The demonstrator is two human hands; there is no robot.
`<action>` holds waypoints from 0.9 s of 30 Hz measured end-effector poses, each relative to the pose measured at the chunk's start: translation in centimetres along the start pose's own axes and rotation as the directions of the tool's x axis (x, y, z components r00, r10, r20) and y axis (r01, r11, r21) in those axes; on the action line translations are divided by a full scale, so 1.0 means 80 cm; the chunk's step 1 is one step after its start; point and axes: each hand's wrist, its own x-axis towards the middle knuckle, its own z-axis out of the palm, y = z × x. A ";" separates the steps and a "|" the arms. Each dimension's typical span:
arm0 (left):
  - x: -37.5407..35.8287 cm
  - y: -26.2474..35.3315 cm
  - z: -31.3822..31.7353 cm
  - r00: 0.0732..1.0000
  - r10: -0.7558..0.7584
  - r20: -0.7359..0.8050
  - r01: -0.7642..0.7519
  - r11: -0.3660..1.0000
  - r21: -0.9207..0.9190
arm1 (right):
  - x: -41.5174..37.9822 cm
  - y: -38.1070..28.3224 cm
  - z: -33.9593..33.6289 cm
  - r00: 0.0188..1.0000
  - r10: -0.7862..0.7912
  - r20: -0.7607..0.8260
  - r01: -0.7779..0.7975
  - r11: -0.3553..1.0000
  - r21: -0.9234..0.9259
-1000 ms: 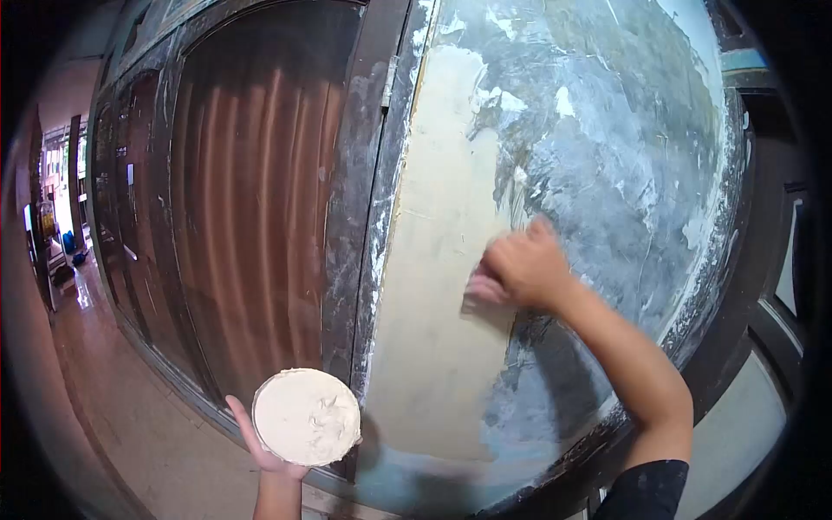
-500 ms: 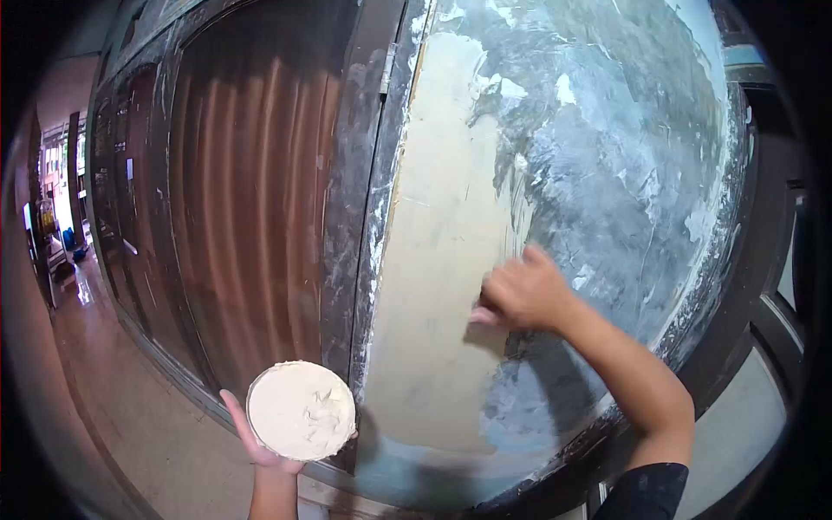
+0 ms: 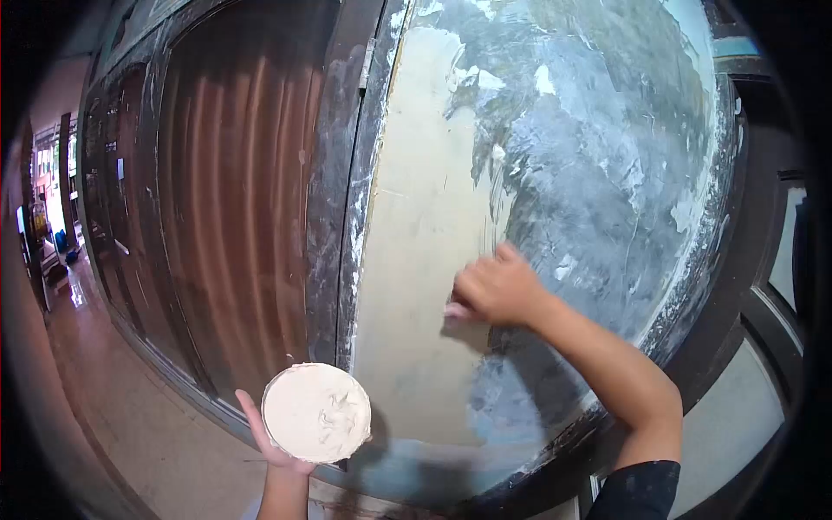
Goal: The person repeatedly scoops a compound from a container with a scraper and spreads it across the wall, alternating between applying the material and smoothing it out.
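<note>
Low in the view, my left hand (image 3: 273, 442) holds up a round container of cream-coloured paste (image 3: 316, 412), its thumb along the left rim. The paste surface is ridged on the right side. My right hand (image 3: 498, 288) is closed in front of the wall, at the right edge of a smooth beige coated strip (image 3: 416, 260); what its fingers grip is hidden behind them. To the right of the strip, the wall is patchy grey-blue (image 3: 598, 191) with white smears.
A dark-framed glass door with a brown curtain (image 3: 238, 199) stands left of the wall. Dark panelled woodwork (image 3: 737, 381) is at the right. A floor passage (image 3: 121, 399) runs back at the far left toward a bright opening.
The wall and door have shifted left in view. My right hand appears further left, still near the strip's edge. My left hand and the container appear slightly further right, nearer the strip.
</note>
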 end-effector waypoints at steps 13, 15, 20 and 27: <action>-0.016 -0.067 -0.034 0.998 -0.039 0.041 0.028 0.972 0.234 | 0.035 0.014 -0.085 0.657 0.730 0.191 -0.590 0.339 0.733; -0.023 -0.082 -0.037 0.998 -0.052 0.047 0.039 0.969 0.245 | -0.009 -0.076 -0.020 0.708 0.535 0.460 -0.483 -0.107 0.869; -0.043 -0.113 -0.044 0.993 -0.076 0.095 0.065 0.991 0.116 | -0.058 -0.202 0.031 0.591 0.212 0.778 -0.548 -0.603 0.580; -0.073 -0.122 -0.074 0.997 -0.079 -0.001 0.079 0.994 0.072 | -0.117 -0.261 0.071 0.522 0.070 0.850 -0.601 -0.677 0.425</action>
